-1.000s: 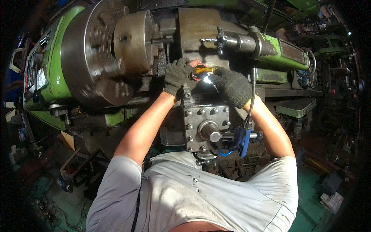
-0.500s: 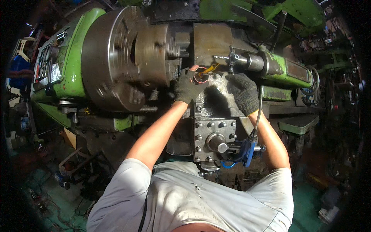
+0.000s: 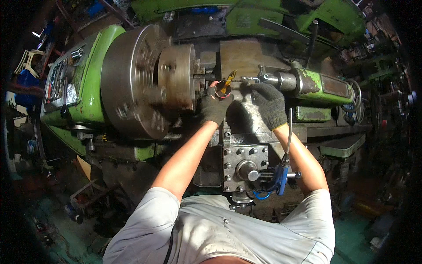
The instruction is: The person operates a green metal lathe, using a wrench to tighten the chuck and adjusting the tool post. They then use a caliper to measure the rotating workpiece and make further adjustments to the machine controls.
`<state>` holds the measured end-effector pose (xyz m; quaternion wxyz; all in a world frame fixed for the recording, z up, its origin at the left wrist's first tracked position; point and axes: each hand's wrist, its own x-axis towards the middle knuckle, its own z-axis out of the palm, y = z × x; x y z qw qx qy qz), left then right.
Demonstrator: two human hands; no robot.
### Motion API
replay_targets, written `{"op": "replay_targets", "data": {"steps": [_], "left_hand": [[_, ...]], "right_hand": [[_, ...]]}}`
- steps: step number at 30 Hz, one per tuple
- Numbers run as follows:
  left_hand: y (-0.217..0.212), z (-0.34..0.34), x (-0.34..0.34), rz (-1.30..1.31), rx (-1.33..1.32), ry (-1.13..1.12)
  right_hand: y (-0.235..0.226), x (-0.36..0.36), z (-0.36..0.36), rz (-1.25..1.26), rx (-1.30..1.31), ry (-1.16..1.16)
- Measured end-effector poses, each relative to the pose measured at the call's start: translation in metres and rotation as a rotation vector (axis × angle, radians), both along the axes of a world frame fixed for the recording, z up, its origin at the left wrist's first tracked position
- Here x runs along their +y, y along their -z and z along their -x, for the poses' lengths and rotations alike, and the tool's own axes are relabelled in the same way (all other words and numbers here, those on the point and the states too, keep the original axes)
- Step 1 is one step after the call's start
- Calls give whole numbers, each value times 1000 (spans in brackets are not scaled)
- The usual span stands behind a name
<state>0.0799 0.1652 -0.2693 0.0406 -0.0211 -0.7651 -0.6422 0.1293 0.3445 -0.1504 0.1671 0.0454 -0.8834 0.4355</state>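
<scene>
My left hand [image 3: 214, 105], in a dark work glove with bare fingertips showing, is closed around a small round cup [image 3: 223, 93] with a reddish rim. A yellow-handled brush [image 3: 230, 78] stands tilted in the cup, its lower end hidden. My gloved right hand [image 3: 269, 104] is just right of the cup, fingers curled together below the drill bit [image 3: 249, 79]; whatever they hold, if anything, is hidden. The bit points left from the tailstock [image 3: 323, 86] of a green lathe. Left of my hands, the large chuck [image 3: 176, 75] looks blurred, as if spinning.
A square tool post [image 3: 233, 152] with bolts and a round knob sits before my body. Beside it hangs a blue air gun [image 3: 280, 178] with a thin metal tube. Hand tools lie on the headstock [image 3: 63, 83] at left. A green tray [image 3: 343, 146] stands at right.
The brush handle has swung from leaning right to standing more upright in the cup. My right hand's fingers have moved slightly left, toward the drill bit. The whole view has shifted a little.
</scene>
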Motion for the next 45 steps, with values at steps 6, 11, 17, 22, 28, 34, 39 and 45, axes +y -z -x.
{"op": "replay_targets", "data": {"steps": [6, 11, 17, 22, 28, 34, 39, 45], "left_hand": [[7, 11, 4, 175, 87, -58], [3, 9, 4, 239, 113, -118], [15, 8, 1, 246, 77, -154], [18, 5, -2, 86, 26, -117], [67, 17, -1, -410, -117, -63], [73, 14, 1, -363, 20, -66], [50, 5, -6, -242, 59, -38], [42, 1, -12, 77, 20, -44]], "right_hand": [[11, -5, 21, -21, -35, 25], [-1, -14, 25, 46, -139, -6], [19, -24, 37, -61, -147, -61], [30, -36, 47, -233, -146, -58], [40, -46, 58, -192, -163, -112], [44, -57, 69, 121, -355, -140], [39, -50, 64, 106, -311, -87], [30, -36, 40, 68, -204, 8]]}}
